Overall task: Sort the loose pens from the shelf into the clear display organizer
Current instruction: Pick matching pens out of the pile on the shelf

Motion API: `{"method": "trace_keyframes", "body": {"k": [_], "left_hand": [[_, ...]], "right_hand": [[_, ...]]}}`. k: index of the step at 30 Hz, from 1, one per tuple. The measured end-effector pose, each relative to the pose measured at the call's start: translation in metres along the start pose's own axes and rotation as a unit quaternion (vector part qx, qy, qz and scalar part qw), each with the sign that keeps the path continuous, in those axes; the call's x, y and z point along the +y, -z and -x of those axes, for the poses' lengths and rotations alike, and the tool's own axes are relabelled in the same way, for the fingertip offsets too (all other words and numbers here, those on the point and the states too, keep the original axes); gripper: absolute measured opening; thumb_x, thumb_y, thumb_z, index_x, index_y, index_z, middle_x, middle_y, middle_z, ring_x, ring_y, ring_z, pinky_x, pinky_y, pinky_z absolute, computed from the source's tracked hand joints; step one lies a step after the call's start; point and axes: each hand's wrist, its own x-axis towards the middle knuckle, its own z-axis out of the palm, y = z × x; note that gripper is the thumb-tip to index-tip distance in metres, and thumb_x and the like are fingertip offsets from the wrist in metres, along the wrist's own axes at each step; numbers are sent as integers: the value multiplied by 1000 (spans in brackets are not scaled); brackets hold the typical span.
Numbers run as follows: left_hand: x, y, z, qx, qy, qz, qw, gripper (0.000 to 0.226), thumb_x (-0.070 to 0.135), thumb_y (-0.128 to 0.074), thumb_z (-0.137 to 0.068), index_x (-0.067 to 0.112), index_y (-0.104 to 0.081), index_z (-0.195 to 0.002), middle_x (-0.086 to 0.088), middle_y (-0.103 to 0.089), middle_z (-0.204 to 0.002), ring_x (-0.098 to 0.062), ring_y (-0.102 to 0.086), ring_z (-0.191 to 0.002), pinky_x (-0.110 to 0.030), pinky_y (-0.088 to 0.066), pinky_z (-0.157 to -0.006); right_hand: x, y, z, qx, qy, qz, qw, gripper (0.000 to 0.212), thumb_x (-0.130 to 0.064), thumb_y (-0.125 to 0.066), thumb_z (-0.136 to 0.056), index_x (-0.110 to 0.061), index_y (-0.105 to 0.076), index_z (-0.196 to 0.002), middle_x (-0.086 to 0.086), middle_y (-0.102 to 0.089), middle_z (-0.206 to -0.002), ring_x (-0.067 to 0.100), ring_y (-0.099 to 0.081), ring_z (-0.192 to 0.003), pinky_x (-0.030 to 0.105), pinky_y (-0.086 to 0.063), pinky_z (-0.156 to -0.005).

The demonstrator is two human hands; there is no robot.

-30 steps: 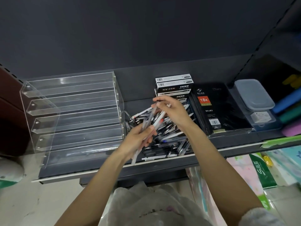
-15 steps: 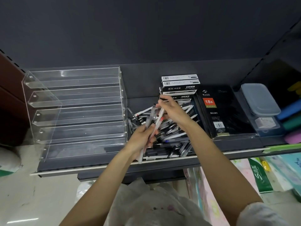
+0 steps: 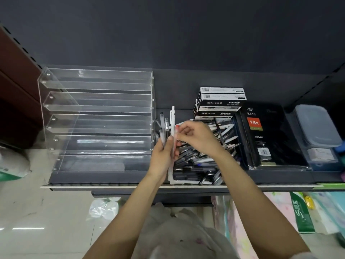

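Left hand (image 3: 164, 156) closed around a small bundle of pens (image 3: 169, 128), held upright just left of the loose pen pile (image 3: 201, 159) near the shelf's front edge (image 3: 130, 186). Long axes of the held pens running roughly front to back across the shelf, tips poking above the fist, a white clip pen (image 3: 173, 116) standing tallest. Right hand (image 3: 196, 137) curled over the pile, fingertips (image 3: 177, 130) pinched at the red-tipped top of one pen in the bundle, apparently straightening or adding it.

Clear display organizer (image 3: 97, 118) immediately left of the bundle, filling the shelf's left end, every tier apparently bare. Troughs running left to right, so at right angles to the held pens. Hence the hinge of the coming move, by the look of it: a quarter turn of the bundle before laying it into a tier. Left hand nearer the organizer, almost against its right wall (image 3: 152, 109); right hand farther off, over the pile.
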Motion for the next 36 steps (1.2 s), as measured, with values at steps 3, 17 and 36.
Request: {"method": "trace_keyframes", "body": {"k": [3,17,36], "left_hand": [[0,5,2,-10,8,19,1000,22,20,-39,-101,12,-60,-97,2,-61,-71,-6,-52,-54,-18,-45,-52],[3,17,3,41,10,215,976,23,16,-38,-101,9,-58,-107,-4,-72,-102,-20,-71,-91,-28,-58,-73],[-10,29,7,-25,33,140,989,19,6,-42,-98,2,-58,-108,-3,-66,-81,-13,-64,-75,-25,-57,-72]], "right_hand": [[-7,1,-6,13,12,-18,1000,13,-17,-73,-79,-9,-69,-88,0,-67,-79,10,-60,-72,29,-51,-74],[-27,23,16,179,-3,-242,954,14,3,-62,-83,-9,-57,-79,8,-68,-71,16,-66,-58,24,-53,-56],[-19,-27,16,179,98,-6,979,9,-24,-65,-87,-17,-67,-91,-4,-62,-88,2,-56,-73,17,-46,-68]]}}
